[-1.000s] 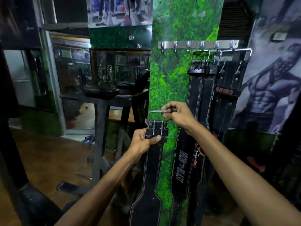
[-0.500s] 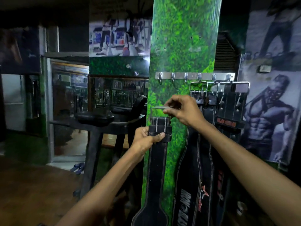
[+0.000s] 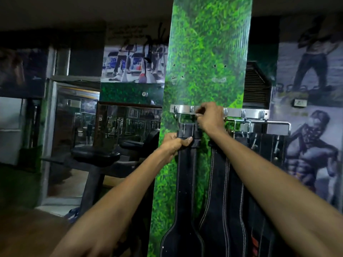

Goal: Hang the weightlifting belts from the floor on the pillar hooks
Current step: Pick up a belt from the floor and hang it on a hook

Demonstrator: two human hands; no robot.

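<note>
A black weightlifting belt point(image 3: 186, 182) hangs down the front of the green pillar point(image 3: 207, 52). My left hand point(image 3: 176, 141) grips its strap just below the buckle. My right hand point(image 3: 209, 117) pinches the metal buckle frame up at the silver hook rail point(image 3: 246, 113), by the hooks at the rail's left end. I cannot tell whether the buckle sits on a hook. To the right, several black belts point(image 3: 220, 182) hang from the rail by their buckles, partly behind my right forearm.
A black padded gym bench point(image 3: 96, 156) stands left of the pillar before a mirrored wall point(image 3: 83, 123). Posters of athletes point(image 3: 308, 154) cover the wall at right. The wooden floor point(image 3: 27, 234) shows at lower left.
Both hands have raised the belt from chest height up to the hook rail. The buckle in my right hand now reaches the left hooks. The view has tilted upward.
</note>
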